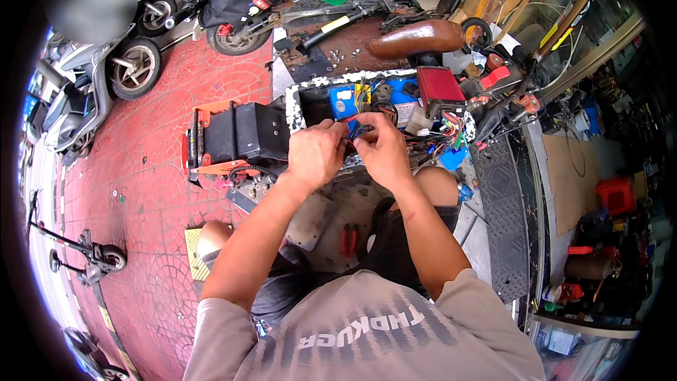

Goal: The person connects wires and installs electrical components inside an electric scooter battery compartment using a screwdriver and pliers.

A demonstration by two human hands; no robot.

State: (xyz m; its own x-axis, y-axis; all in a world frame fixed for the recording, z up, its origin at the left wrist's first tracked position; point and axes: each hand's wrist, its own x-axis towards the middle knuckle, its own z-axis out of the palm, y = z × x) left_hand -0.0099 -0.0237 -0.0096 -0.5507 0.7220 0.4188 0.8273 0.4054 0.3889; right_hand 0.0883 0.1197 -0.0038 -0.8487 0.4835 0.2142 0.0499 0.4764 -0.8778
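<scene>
My left hand [317, 152] and my right hand [379, 144] meet over an open, paint-chipped scooter deck [290, 102]. Both are closed, fingertips together on small red and blue wires [351, 125]; what exactly each holds is partly hidden by the fingers. Behind them sit blue battery packs [342, 99] with a yellow label and bundled leads. To the right are a red box [437, 88] and a tangle of coloured connectors [451, 127]. At the deck's left end is a black housing [257, 134] with an orange frame [211, 113].
Red-handled pliers [350, 240] lie between my knees. Beyond the deck are a brown seat [412, 41] and parts. Parked scooters [134, 67] stand upper left, a kick scooter [99, 257] lower left. A ribbed black mat [508, 219] and cluttered shop interior [613, 197] are at right.
</scene>
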